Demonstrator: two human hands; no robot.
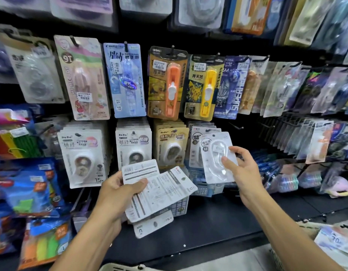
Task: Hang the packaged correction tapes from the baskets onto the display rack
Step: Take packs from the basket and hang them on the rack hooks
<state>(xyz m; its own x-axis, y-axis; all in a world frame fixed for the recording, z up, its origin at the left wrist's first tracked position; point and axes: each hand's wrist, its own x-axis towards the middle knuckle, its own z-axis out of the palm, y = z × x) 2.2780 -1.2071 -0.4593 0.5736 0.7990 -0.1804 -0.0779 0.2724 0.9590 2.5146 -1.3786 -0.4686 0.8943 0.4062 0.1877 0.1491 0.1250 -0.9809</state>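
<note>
Hanging step: right hand (241,169) fingers pinch one white correction tape pack (218,157) near the matching hook row (204,137); left hand (118,194) grips a fanned stack of packs (159,190). Next: thread the pack's hole onto the peg.

A white correction tape pack (218,156) with a clear blister is held upright, face out, just in front of the display rack's (253,49) lower hooks, while a fanned stack of similar packs (159,190), printed backs showing, sits lower left.
</note>
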